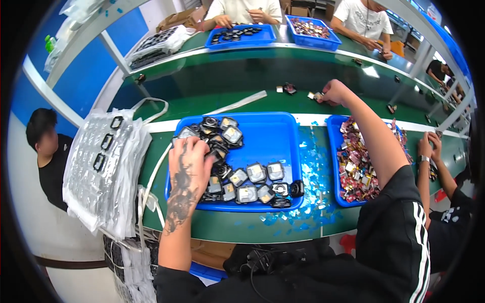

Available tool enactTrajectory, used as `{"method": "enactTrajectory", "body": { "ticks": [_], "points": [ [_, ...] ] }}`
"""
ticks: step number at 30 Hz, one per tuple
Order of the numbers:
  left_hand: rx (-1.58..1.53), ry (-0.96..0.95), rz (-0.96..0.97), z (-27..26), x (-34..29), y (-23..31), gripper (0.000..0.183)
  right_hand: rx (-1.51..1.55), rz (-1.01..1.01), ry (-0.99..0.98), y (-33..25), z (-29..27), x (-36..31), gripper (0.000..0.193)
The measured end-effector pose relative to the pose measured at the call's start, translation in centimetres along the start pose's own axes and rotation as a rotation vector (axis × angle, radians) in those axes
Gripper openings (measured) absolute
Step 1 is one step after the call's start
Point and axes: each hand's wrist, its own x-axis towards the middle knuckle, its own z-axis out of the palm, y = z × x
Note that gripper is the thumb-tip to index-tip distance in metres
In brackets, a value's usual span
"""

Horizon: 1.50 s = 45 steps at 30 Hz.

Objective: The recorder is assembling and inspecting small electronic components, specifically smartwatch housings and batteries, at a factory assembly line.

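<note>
My left hand [189,159] is over the left side of a blue tray [275,141], its fingers curled onto a tilted, square black-rimmed housing [187,133]. Its fingertips are partly hidden. More such housings [256,172] with clear or grey faces lie around that hand and along the tray's near side. Stretched far forward over the green conveyor belt, my right hand [335,94] has its fingers pinched on a small electronic part [317,96] with a pale yellowish face. Just left of it, a small dark and reddish part [289,88] lies on the belt.
A second blue tray [334,151], full of small reddish and silver parts, stands under my right arm. Blue film scraps [313,177] litter the table between the trays. Stacked clear plastic trays [103,166] stand at left. Co-workers sit across the belt and at right.
</note>
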Motion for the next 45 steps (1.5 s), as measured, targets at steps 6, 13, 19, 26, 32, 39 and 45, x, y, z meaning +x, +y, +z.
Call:
{"method": "enactTrajectory", "body": {
  "ticks": [6, 13, 19, 26, 32, 39, 45],
  "points": [
    [-1.227, -0.146, -0.217, -1.2, 2.2, 3.4, 0.013, -0.243, -0.528, 0.139, -5.3, -2.1, -11.1, 0.017],
    [-1.829, -0.375, -0.341, 0.6, 5.2, 7.5, 0.017, -0.456, -0.659, 0.065, -2.8, -1.8, -22.1, 0.014],
    [-1.788, -0.500, -0.493, 3.2, 3.9, 9.7, 0.022, -0.406, -0.688, 0.065, 0.5, -1.7, -23.9, 0.017],
    [-1.669, -0.530, -0.474, 4.3, 2.7, 9.6, 0.023, -0.273, -0.715, 0.229, 1.8, -1.0, -23.9, 0.014],
    [-1.599, -0.549, -0.267, 4.2, 2.1, 10.1, 0.045, 0.637, -0.305, 0.212, 3.6, -0.7, -24.9, 0.008],
    [-1.338, -0.433, -0.105, 4.6, 0.9, 10.2, 0.025, 0.727, -0.356, 0.217, 2.6, 0.1, -26.7, 0.008],
    [-0.985, -0.061, 0.229, 3.5, 0.3, 12.5, 0.038, 0.979, -0.318, 0.059, -0.8, 3.1, -27.3, 0.008]
  ]
}}
